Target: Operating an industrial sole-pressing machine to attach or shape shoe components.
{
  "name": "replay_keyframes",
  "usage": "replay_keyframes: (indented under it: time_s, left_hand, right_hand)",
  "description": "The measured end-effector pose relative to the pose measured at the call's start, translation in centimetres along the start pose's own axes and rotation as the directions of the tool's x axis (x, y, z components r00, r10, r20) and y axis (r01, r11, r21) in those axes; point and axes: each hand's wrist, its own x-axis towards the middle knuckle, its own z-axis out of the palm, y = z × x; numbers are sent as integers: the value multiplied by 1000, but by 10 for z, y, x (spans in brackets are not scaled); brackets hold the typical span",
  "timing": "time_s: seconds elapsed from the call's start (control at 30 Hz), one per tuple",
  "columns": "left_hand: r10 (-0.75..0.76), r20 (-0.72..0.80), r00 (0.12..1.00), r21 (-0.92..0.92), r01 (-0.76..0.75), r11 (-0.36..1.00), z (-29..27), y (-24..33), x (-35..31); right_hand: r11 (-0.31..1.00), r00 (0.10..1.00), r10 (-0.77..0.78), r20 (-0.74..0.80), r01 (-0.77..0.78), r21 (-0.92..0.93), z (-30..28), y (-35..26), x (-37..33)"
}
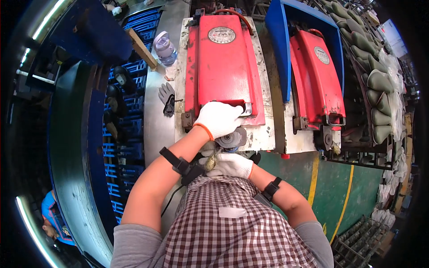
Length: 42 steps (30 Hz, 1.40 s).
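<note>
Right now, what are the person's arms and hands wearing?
Both hands wear white knitted gloves with orange cuffs: the left hand and the right hand. Each forearm is bare, with a black strap around it holding a small black device: the left strap and the right strap. A thin black cable hangs from the left one. Grey short sleeves cover the upper arms.

Our gloved left hand (217, 118) rests at the front edge of the flat red metal press lid (223, 62), which fills the white bench ahead. To its left we find bare grey tabletop (154, 125), broken only by a spare grey glove (167, 97) and a pale plastic water bottle (164, 48) (both near the edge). On the right a tall blue panel (278, 49) walls off the second red press (315, 76).
</note>
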Motion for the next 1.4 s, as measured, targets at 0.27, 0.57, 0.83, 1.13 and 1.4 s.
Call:
replay_keyframes:
  time_s: [0.27, 0.57, 0.83, 1.13, 1.4]
  left_hand:
    - [-40, 24, 999, -2, 40, 999, -1, 2, -4]
    - [-171, 131, 977, -15, 174, 985, -15, 21, 7]
    - [-304, 276, 912, -42, 328, 944, -20, 28, 20]
    - [-353, 203, 913, -61, 371, 926, -19, 38, 20]
    - [-396, 244, 886, -14, 411, 912, -17, 43, 24]
  right_hand:
    - [999, 971, 46, -233, -50, -13, -5, -28, -81]
    - [229, -140, -969, -202, -214, -950, -44, -97, -297]
    - [252, -298, -954, 24, -843, -476, -113, -137, -387]
    - [415, -200, -882, -427, -759, -501, -91, -173, -396]
    - [347, -205, -934, -294, -721, -600, -88, -177, -390]
